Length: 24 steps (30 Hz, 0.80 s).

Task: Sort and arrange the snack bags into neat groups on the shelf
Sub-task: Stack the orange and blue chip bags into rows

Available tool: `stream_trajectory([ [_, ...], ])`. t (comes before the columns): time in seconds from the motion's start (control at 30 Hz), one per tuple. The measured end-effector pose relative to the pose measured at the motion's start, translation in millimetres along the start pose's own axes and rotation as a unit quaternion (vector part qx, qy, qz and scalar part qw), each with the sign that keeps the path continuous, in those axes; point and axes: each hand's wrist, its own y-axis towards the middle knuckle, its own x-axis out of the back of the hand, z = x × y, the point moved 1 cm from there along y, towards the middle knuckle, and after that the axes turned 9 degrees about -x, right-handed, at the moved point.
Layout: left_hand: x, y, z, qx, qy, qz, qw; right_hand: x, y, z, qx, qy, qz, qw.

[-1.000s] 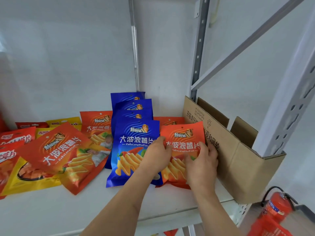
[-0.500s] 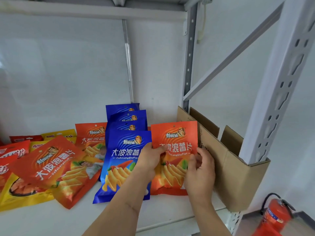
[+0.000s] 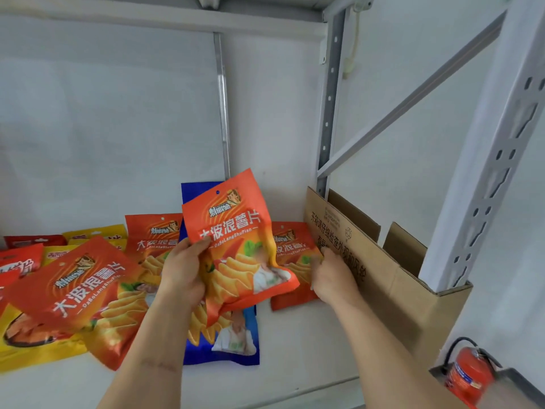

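Observation:
My left hand [image 3: 181, 273] grips an orange chip bag [image 3: 239, 246] by its left edge and holds it lifted and tilted above the white shelf [image 3: 295, 343]. Under it lies a stack of blue chip bags [image 3: 227, 346]. My right hand [image 3: 331, 273] takes hold of a second orange bag [image 3: 290, 249] that lies flat beside the cardboard box [image 3: 383, 278]. More orange bags lie to the left, one large [image 3: 85, 290] in front and another [image 3: 152, 240] behind it.
Yellow bags [image 3: 32, 349] and red bags [image 3: 20, 261] crowd the shelf's left end. The open box stands at the right against the grey upright [image 3: 498, 160]. A red fire extinguisher [image 3: 469, 376] sits on the floor, lower right. A white wall backs the shelf.
The orange bag has gone from both hands to my left hand alone, lifted up and leftward over the blue stack. My right hand dropped to the orange bag uncovered beneath it.

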Motion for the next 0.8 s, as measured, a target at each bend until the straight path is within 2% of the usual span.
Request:
stream_trajectory([
  [0.1, 6.1, 0.8, 6.5, 0.010, -0.002, 0.006, 1.000, -11.2, 11.3, 8.4, 0.007, -0.187, 0.031, 0.982],
  [0.2, 10.4, 3.2, 10.6, 0.014, -0.014, 0.010, 1.000, -24.7, 38.4, 7.7, -0.035, -0.265, 0.051, 0.962],
  [0.33, 15.0, 7.2, 13.0, 0.014, -0.020, 0.015, 1.000, -30.6, 39.7, 13.4, -0.079, -0.215, 0.026, 0.973],
  [0.47, 18.9, 10.7, 13.4, 0.016, -0.029, 0.014, 0.999, -31.4, 32.7, 17.3, -0.071, -0.181, -0.020, 0.981],
  [0.63, 21.9, 12.2, 15.3, 0.015, -0.027, 0.006, 0.999, -24.9, 30.3, 18.9, -0.086, -0.071, -0.050, 0.993],
  [0.73, 21.1, 12.6, 16.2, 0.015, -0.024, 0.001, 1.000, -12.5, 24.6, 20.5, -0.060, -0.047, -0.081, 0.994],
  [0.8, 19.2, 11.8, 16.2, 0.012, -0.022, -0.001, 1.000, -0.9, 14.3, 25.8, -0.010, -0.078, -0.135, 0.988],
])
